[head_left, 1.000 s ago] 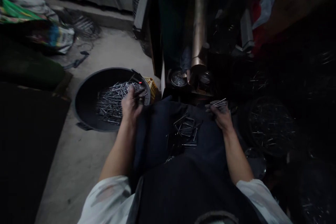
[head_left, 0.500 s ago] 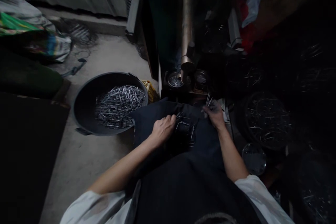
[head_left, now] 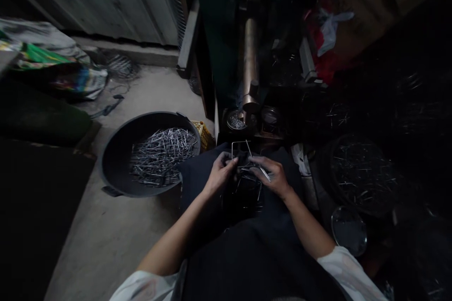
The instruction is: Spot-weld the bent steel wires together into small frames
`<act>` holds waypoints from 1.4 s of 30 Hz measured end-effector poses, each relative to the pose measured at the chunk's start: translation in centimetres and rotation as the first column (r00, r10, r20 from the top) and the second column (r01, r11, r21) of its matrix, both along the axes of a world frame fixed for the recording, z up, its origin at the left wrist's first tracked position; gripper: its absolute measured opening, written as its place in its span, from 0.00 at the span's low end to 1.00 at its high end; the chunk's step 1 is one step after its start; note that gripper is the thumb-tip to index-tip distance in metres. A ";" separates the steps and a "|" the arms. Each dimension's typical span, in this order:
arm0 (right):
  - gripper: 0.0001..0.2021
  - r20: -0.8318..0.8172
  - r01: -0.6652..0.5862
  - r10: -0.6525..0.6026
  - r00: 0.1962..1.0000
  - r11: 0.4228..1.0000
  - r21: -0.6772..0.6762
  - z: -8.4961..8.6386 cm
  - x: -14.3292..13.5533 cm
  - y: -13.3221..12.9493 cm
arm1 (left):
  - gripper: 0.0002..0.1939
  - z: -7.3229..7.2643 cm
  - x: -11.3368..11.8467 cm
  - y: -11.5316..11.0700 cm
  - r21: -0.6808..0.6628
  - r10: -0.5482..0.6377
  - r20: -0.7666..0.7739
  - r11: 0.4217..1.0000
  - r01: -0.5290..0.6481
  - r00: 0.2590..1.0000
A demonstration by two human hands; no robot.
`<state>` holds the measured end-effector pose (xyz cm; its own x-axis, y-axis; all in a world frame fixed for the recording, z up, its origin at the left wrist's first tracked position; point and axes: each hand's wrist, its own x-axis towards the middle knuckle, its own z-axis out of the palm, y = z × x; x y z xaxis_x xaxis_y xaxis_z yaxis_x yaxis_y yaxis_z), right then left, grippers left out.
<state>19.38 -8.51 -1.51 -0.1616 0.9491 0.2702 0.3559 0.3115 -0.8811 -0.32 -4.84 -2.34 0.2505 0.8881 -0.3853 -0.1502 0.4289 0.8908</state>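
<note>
My left hand point(head_left: 219, 174) is closed, pinching the lower end of a bent metal wire point(head_left: 240, 141) that stands up above the lap. My right hand point(head_left: 274, 178) faces it, fingers closed around several thin metal rods point(head_left: 264, 172). One straight rod point(head_left: 249, 148) rises from the right fingertips close to the bent wire's end; whether they touch I cannot tell. Between the wrists, more bent wires point(head_left: 259, 192) lie on dark cloth over the lap. Just beyond the hands is the machine's copper-coloured cylindrical arm point(head_left: 250, 51), its tip over a small round dish point(head_left: 236, 121) of tiny metal bits.
On the floor at left stands a wide black basin point(head_left: 115, 174) with a heap of metal rods point(head_left: 164, 155). Behind it is a yellow crate point(head_left: 205, 135). Dim containers of wires point(head_left: 363, 169) and a clear round lid point(head_left: 349, 230) lie at right.
Both hands have come together above the lap. My right hand moved left with its rods, and my left hand now raises a bent wire. The view has tilted up slightly.
</note>
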 end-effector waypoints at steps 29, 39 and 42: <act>0.19 -0.059 -0.017 0.016 0.998 1.000 -0.013 0.8 0.0 2.1 | 0.19 1.5 1.3 0.5 0.098 0.096 0.055 0.990 -0.101 0.994; 0.14 -0.115 0.003 -0.013 0.993 0.996 -0.094 0.7 -0.3 1.8 | 0.18 2.4 1.5 0.0 0.126 0.104 0.092 0.985 -0.115 0.990; 0.14 -0.134 0.010 -0.024 0.991 0.995 -0.104 0.6 -0.3 1.7 | 0.18 2.3 1.5 0.0 0.126 0.086 0.105 0.987 -0.099 0.991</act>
